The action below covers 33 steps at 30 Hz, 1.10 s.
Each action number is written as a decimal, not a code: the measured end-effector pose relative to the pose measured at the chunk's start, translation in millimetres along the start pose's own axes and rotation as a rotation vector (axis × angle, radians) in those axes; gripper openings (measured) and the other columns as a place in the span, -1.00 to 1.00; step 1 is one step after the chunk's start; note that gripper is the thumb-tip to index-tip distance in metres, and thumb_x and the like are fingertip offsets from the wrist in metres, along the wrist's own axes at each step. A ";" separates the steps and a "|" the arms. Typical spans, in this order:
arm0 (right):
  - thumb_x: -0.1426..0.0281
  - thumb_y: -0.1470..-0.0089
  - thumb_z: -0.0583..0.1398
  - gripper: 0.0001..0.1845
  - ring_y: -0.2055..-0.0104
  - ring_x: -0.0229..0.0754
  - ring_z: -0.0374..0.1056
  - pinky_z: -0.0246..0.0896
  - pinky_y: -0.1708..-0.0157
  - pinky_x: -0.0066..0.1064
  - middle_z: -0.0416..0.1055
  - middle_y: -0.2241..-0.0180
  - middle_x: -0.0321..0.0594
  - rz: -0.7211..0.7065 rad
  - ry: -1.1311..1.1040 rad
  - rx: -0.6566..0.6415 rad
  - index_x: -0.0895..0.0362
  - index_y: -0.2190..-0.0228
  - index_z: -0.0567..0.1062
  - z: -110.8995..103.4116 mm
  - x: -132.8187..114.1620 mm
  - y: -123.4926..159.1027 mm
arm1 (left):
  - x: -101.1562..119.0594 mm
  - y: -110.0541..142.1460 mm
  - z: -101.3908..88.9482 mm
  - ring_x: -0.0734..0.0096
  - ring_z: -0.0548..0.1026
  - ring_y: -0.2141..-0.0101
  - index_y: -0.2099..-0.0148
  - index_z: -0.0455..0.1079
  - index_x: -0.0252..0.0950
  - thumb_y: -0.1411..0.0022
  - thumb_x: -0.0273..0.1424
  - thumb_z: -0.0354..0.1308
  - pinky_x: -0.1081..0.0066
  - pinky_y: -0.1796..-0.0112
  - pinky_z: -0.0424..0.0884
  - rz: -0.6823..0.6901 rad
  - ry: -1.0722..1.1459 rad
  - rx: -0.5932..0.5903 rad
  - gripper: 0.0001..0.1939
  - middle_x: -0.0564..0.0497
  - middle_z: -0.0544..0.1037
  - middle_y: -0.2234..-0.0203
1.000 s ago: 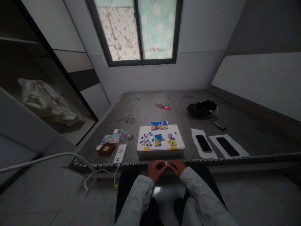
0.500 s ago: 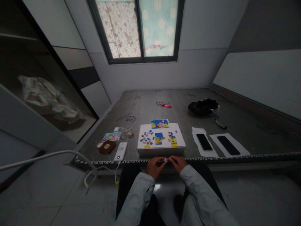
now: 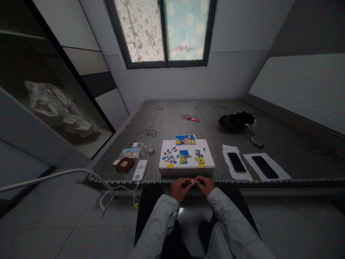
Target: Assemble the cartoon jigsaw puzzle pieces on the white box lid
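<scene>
My left hand (image 3: pixel 180 188) and my right hand (image 3: pixel 205 184) meet just in front of the white box (image 3: pixel 185 170), above my lap. Between their fingertips is a small pinkish jigsaw piece (image 3: pixel 192 181), pinched from both sides; its picture is too small to read. On the box lid lie a pile of loose jigsaw pieces (image 3: pixel 169 157), a joined blue and yellow section (image 3: pixel 184 157) and a second joined section (image 3: pixel 199 157) with a yellow figure. A picture card (image 3: pixel 185 140) rests at the lid's far edge.
Left of the box are a white power bank (image 3: pixel 140 170) with a cable, a brown pouch (image 3: pixel 124 164), a colourful card (image 3: pixel 129 153) and small clear containers (image 3: pixel 145 148). To the right lie two phones (image 3: pixel 236 162) on white sheets, with a dark cap (image 3: pixel 237 121) behind. A red packet (image 3: pixel 191 118) lies farther back.
The view has shifted slightly, so the whole scene sits a little differently. Both hands stay together at the jigsaw piece, with the fingers drawn slightly closer around it.
</scene>
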State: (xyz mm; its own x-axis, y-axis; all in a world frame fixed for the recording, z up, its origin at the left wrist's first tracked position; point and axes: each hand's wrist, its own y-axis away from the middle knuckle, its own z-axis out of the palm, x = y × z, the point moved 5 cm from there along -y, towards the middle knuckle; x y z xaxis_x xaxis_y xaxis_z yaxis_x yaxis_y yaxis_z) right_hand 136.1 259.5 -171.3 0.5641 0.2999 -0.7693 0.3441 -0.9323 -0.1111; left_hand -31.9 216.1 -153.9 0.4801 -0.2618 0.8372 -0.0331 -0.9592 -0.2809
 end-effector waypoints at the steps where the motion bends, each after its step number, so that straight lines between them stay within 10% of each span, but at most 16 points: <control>1: 0.02 -0.13 0.09 -0.56 0.49 -0.24 0.35 0.18 0.45 -0.43 0.48 0.52 -0.29 0.004 0.000 0.001 0.08 0.37 0.57 0.4 0.7 -0.8 | -0.5 -0.2 -0.2 0.34 0.57 0.27 0.12 0.57 -0.16 -0.18 -0.26 0.26 0.37 0.20 0.50 -0.002 0.000 0.002 -0.78 0.00 0.63 0.29; 22: -0.03 -0.16 0.05 -0.55 0.40 -0.17 0.43 0.30 0.36 -0.41 0.52 0.46 -0.28 -0.063 -0.013 -0.028 0.04 0.38 0.53 14.6 -12.7 -18.5 | -12.1 -2.9 -9.0 0.38 0.59 0.32 0.17 0.57 -0.19 -0.20 -0.28 0.22 0.44 0.31 0.50 -0.217 0.149 0.130 -0.81 0.03 0.66 0.33; 33: -0.01 -0.23 -0.05 -0.50 0.24 -0.10 0.49 0.38 0.17 -0.31 0.57 0.32 -0.24 -0.087 0.041 -0.073 0.00 0.32 0.55 13.0 -3.2 -15.7 | -48.0 -50.3 -89.6 0.31 0.56 0.15 0.13 0.59 -0.20 -0.25 -0.20 0.14 0.35 0.16 0.47 -0.232 0.006 0.592 -0.72 -0.04 0.64 0.18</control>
State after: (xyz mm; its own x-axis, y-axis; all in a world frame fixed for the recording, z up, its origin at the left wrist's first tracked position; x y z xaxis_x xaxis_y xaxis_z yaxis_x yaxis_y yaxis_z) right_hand 119.1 270.5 -175.3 0.5593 0.3888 -0.7321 0.4465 -0.8854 -0.1291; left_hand -131.8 267.3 -137.9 0.4116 -0.0562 0.9096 0.5621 -0.7700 -0.3020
